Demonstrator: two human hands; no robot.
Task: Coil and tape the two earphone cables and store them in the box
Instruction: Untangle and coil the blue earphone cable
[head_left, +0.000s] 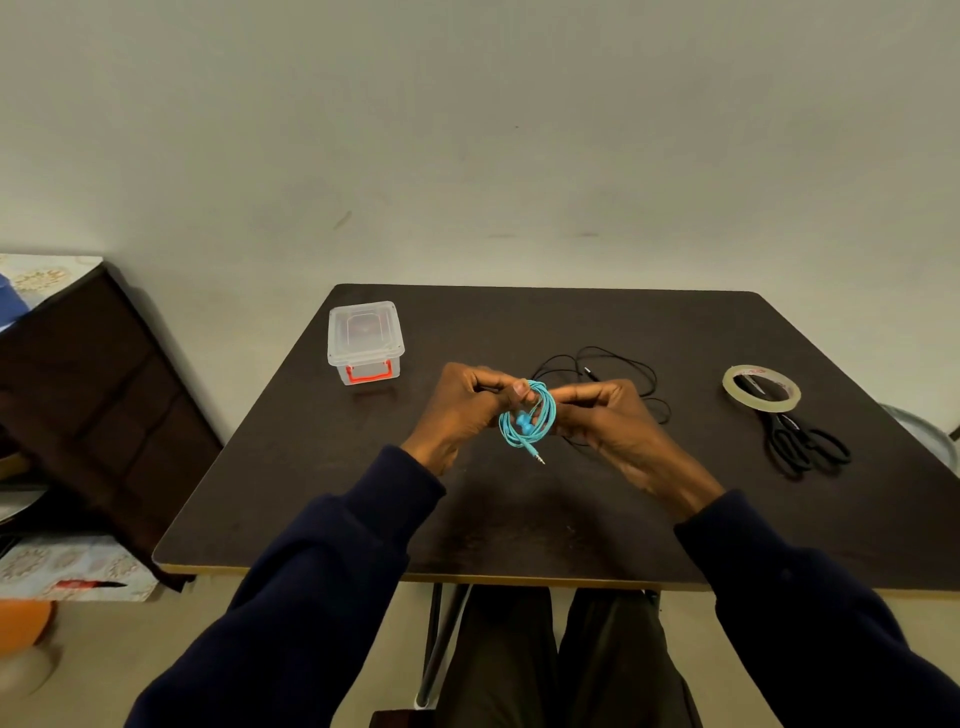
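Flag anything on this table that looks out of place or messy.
Nothing spilled or damaged. The tape roll lies on the blades of the scissors, and the black earphone cable sprawls in loose, uncoiled loops.

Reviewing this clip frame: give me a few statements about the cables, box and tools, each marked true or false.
1. The left hand and right hand both hold the blue earphone cable as a coil. True.
2. The black earphone cable is coiled and taped. False: it lies loose on the table behind the hands.
3. The box is open. False: its lid is on.
4. The tape roll rests over the blades of the scissors. True.
5. The blue cable's plug is tucked inside the coil. False: it hangs out below the coil.
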